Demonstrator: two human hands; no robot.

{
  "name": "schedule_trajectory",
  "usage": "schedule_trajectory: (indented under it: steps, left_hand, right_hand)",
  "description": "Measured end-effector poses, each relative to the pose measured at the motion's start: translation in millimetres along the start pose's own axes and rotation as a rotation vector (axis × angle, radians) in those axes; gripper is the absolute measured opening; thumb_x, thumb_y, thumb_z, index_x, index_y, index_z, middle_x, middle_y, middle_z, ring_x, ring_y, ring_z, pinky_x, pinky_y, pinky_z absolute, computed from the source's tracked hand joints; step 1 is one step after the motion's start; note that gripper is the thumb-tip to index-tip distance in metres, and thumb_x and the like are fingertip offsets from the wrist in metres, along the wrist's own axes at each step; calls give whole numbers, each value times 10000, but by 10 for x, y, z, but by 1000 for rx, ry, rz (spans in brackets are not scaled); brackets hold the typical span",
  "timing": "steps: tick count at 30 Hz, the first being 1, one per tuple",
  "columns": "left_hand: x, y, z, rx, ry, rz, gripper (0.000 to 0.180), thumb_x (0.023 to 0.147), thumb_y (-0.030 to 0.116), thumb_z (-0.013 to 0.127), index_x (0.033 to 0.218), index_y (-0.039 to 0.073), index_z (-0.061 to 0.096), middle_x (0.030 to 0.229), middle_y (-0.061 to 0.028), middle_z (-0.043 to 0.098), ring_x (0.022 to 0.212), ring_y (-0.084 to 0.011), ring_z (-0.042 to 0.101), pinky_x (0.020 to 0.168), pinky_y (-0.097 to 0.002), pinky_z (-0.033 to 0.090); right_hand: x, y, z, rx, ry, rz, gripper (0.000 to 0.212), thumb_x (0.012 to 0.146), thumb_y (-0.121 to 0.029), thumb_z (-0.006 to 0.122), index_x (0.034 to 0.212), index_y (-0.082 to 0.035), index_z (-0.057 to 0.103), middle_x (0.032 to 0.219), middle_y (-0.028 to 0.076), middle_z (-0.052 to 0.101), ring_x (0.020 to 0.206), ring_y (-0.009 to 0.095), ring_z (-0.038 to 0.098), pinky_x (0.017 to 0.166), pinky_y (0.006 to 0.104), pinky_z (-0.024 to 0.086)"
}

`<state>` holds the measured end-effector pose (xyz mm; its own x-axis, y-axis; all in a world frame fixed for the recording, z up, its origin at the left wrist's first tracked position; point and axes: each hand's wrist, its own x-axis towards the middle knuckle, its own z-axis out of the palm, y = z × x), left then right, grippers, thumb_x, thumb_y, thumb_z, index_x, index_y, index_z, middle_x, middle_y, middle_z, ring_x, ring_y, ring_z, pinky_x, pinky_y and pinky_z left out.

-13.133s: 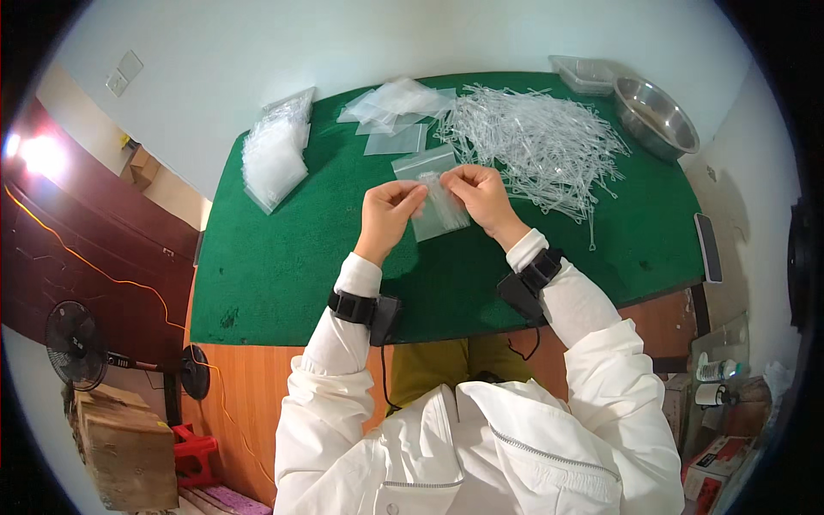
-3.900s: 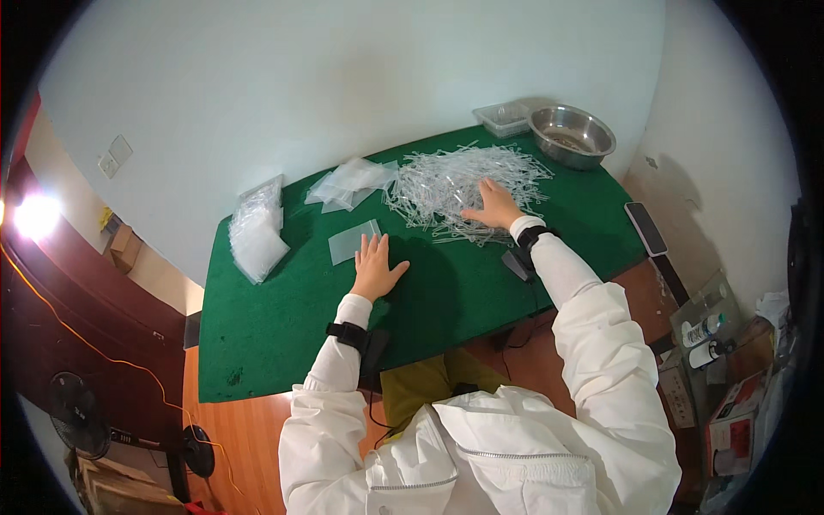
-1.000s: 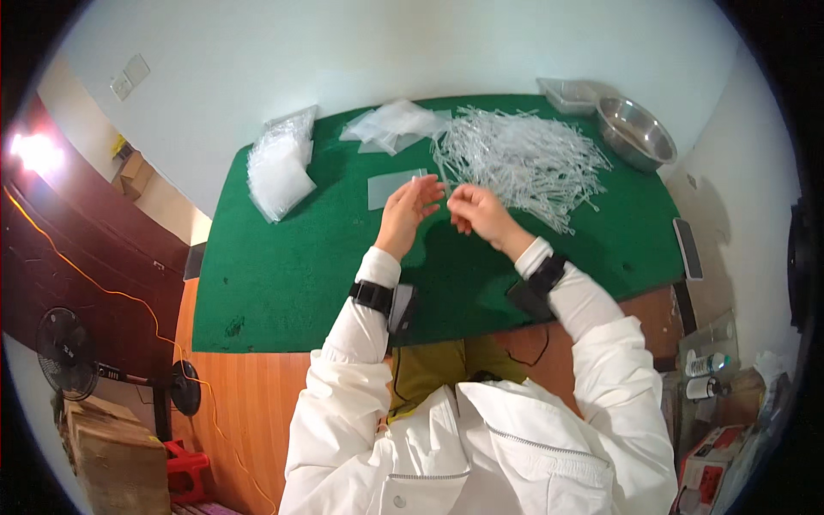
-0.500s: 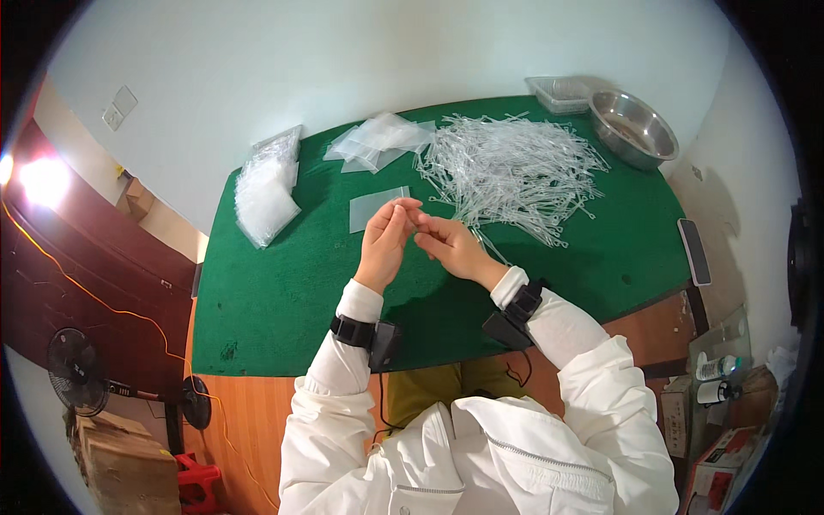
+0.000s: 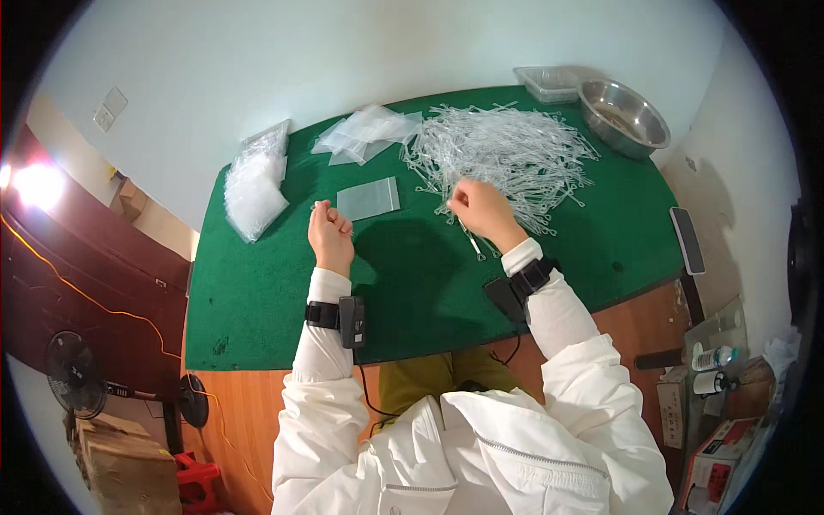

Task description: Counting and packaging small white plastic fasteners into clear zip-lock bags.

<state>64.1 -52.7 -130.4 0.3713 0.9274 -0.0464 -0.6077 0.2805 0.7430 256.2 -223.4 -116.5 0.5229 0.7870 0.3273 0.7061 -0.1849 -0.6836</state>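
My left hand [image 5: 331, 237] is closed above the green table, left of a flat clear zip bag [image 5: 367, 199]. Its fingers curl in, and whatever they hold is hidden or too small to name. At the near left edge of a heap of thin clear plastic strips with looped ends [image 5: 506, 154], my right hand [image 5: 483, 212] has its fingertips pinched together. I cannot make out what is between them. A few loose strips [image 5: 477, 246] lie beside and below that hand.
More clear bags [image 5: 369, 133] lie spread at the back. A plastic packet of bags [image 5: 256, 184] lies at the left. A clear plastic tray [image 5: 549, 83] and a steel bowl [image 5: 624, 118] stand back right. A phone [image 5: 687, 240] lies on the right edge.
My hands were together over the zip bag and have parted. The left moved left and nearer me; the right moved right to the heap. The bag now shows whole.
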Motion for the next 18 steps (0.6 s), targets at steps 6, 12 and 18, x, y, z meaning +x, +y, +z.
schedule_trajectory:
  steps: [6,12,18]
  left_hand:
    - [-58,-44,84,0,-157,-161,175,954,204,406,956,52,494,626,36,318,512,-67,273,459,-218,238]
    - [-156,-39,181,15,-275,-179,180,957,202,397,938,55,500,617,43,296,503,-62,256,451,-217,231]
    - [-168,-32,185,7,-378,-227,208,962,229,385,890,63,487,606,52,266,493,-55,228,433,-210,208]
  right_hand:
    - [-67,-33,-116,-395,-335,131,207,688,-261,690,662,-78,596,668,76,618,614,263,597,552,381,447]
    - [-82,17,-64,-357,-204,108,214,665,-240,711,764,-86,599,678,68,613,666,267,600,576,380,449]
    - [-48,126,80,-220,-134,-112,181,717,-136,646,881,-107,575,875,97,591,848,306,578,675,401,461]
